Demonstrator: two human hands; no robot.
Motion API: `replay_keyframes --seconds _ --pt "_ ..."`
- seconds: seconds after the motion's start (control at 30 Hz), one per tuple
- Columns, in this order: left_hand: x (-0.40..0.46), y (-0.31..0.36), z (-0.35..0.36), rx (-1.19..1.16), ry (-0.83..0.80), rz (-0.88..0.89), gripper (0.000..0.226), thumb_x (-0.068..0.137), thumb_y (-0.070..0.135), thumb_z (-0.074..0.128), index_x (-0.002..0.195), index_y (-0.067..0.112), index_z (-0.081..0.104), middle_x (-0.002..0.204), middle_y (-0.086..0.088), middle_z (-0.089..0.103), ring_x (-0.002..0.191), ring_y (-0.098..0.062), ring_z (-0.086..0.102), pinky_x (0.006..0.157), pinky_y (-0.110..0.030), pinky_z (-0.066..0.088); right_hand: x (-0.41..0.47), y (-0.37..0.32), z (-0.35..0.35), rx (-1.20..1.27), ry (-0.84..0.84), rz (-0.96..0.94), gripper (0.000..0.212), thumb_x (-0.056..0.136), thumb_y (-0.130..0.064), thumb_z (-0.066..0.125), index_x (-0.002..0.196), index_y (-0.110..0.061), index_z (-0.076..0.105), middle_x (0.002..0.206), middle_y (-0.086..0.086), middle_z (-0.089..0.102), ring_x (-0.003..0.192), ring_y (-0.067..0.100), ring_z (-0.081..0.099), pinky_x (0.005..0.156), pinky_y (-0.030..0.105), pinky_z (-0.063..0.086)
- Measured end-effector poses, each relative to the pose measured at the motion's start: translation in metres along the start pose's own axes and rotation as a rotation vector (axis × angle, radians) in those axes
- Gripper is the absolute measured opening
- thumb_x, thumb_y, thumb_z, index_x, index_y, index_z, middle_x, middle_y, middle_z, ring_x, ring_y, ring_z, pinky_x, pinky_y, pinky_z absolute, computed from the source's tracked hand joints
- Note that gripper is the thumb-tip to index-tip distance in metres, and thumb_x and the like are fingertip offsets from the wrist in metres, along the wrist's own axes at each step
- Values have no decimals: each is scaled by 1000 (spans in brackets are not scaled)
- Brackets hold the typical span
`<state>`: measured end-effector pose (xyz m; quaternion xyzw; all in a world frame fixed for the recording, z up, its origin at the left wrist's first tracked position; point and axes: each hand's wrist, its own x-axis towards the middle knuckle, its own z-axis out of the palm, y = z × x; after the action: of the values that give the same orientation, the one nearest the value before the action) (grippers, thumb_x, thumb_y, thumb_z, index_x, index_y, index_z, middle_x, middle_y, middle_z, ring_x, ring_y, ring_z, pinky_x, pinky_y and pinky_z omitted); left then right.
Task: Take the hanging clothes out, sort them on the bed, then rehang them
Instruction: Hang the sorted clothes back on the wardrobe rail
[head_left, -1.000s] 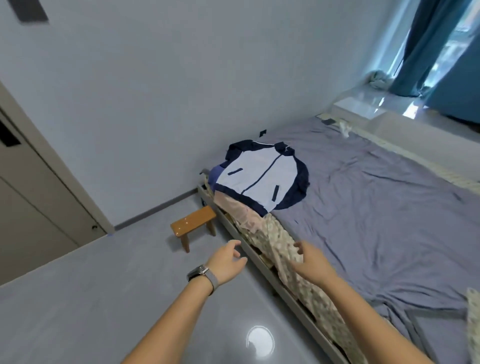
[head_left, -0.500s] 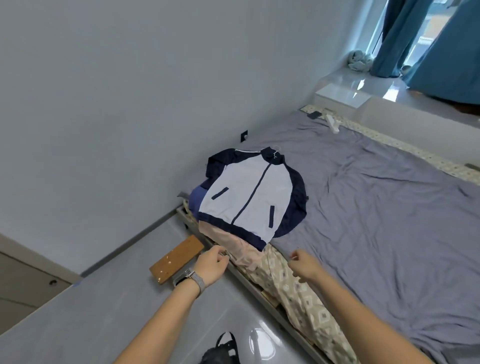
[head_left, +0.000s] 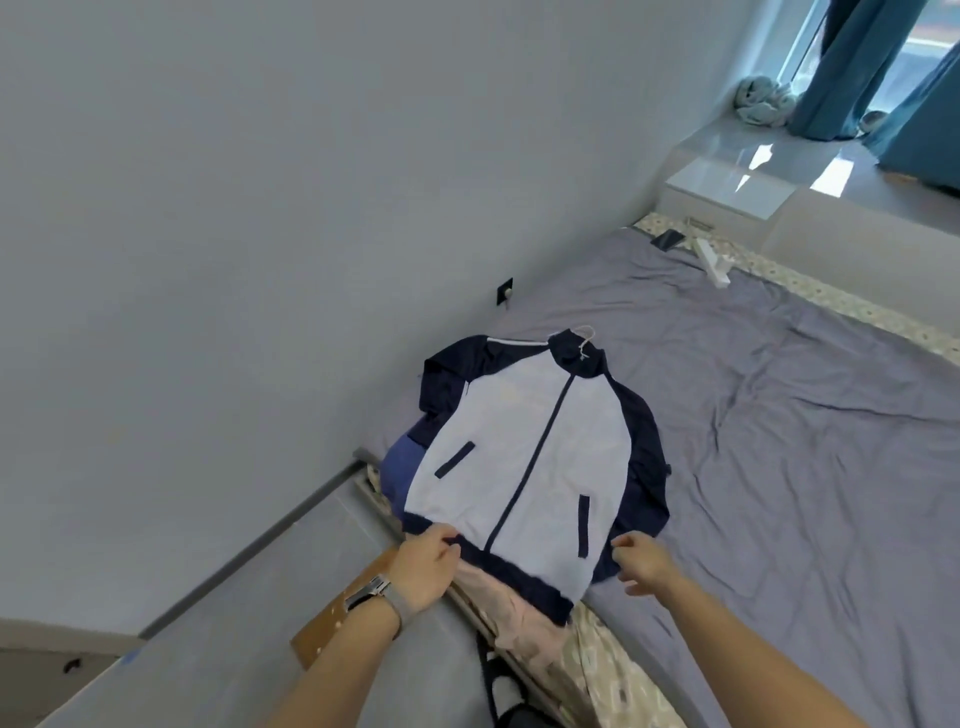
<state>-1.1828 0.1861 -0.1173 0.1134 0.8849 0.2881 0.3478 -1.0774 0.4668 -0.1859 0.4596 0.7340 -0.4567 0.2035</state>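
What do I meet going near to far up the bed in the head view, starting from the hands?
Left hand and right hand → jacket → hanger hook → white strip → window ledge → curtains.

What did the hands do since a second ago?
Both hands came forward from over the floor to the bottom edge of the jacket. The left hand now touches the dark hem at its left corner; whether it grips is unclear. The right hand is at the right corner, fingers loosely curled, holding nothing clearly. The jacket stayed flat on the pile of clothes on the bed.
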Motion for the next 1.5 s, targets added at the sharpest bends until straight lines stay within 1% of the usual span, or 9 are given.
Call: replay_keyframes --seconds 0.1,0.3,0.5,0.63,0.87,1.07,1.2,1.37,1.5 --pt "64 22 -16 -39 37 -3 29 98 23 39 126 23 46 91 2 58 79 -10 55 71 -17 45 75 -34 -6 -72 -5 -56 18 88 -9 45 104 -9 55 87 5 54 72 18 51 62 26 41" --pt "193 62 -19 17 179 62 33 97 22 41 130 22 45 109 8 56 92 -6 55 87 -18 44 197 -69 -20 -191 -13 -94 39 92 -14 49 131 -10 44 129 10 51 101 17 50 85 25 44" --pt "280 62 -3 117 160 63 35 98 27 41 133 28 38 118 7 53 99 -8 53 90 -18 43 288 -81 -46 -364 152 -13 51 93 -24 52 140 -15 36 144 10 34 129 28 31 96 34 42" --pt "329 73 1 133 135 90 38 98 27 40 136 24 37 122 3 52 109 -11 53 94 -22 44 333 -95 -48 -384 218 7 60 91 -25 57 143 -14 30 148 10 28 132 30 27 96 36 41" --pt "376 74 13 71 192 70 43 96 27 44 138 29 32 111 11 48 99 -8 51 87 -19 44 427 -126 -67 -356 295 -4 73 88 -20 59 146 -2 19 145 17 32 134 35 28 106 39 30" --pt "403 48 26 38 183 19 44 96 26 45 138 29 33 110 12 48 96 -4 52 80 -15 39 504 -148 -92 -415 327 26 81 74 -23 72 137 3 28 135 20 44 131 34 35 109 36 27" --pt "413 37 32 40 186 12 44 96 25 46 138 29 33 111 11 49 97 -5 53 83 -15 41 518 -140 -82 -328 215 72 85 70 -38 76 138 -11 33 128 11 50 121 34 47 96 40 44" --pt "420 36 28 16 201 45 42 95 24 47 136 30 35 116 10 50 101 -4 50 86 -20 47 481 -136 -46 -230 503 -175 41 91 -56 44 90 -16 55 70 2 58 72 27 58 62 35 45" --pt "427 46 9 33 296 162 46 95 27 48 138 31 32 133 10 42 122 -6 40 98 -15 33 423 -135 -34 -8 241 -426 46 93 -35 54 54 -21 35 43 -7 34 48 14 37 51 30 28"
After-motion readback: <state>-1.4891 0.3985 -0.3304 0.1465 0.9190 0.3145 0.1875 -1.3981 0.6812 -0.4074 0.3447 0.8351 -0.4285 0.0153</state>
